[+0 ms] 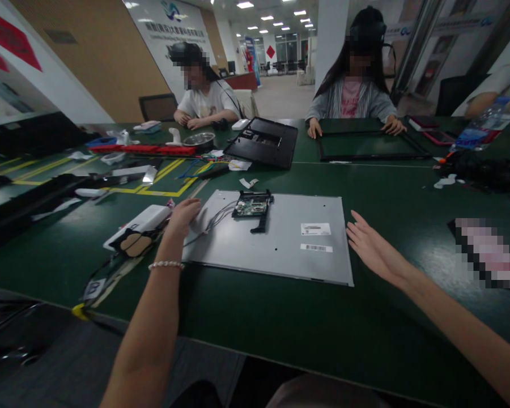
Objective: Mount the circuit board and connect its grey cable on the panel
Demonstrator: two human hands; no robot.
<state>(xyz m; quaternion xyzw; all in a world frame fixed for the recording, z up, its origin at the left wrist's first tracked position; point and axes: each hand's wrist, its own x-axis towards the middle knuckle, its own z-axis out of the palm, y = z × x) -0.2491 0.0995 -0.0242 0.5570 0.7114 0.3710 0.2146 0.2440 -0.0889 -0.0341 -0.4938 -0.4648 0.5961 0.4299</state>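
Observation:
A flat grey metal display panel [297, 221] lies back side up on the green table in front of me. On it sit a small green circuit board [250, 208] with black brackets, thin grey cables [216, 220] running off to the left, and two white labels. At the panel's left edge is my left hand [185, 216], its fingers stretched out; whether they touch the edge I cannot tell. My right hand [372, 249] is beside the right edge, open with fingers extended and nothing in it.
Left of the panel lies a white box-shaped device [142, 224] with cables. Farther back are a black cover [261, 141], a red strip [142, 149] and a metal bowl [199, 139]. Two people sit opposite; one has hands on a black frame [369, 156]. A bottle [484, 127] leans at right.

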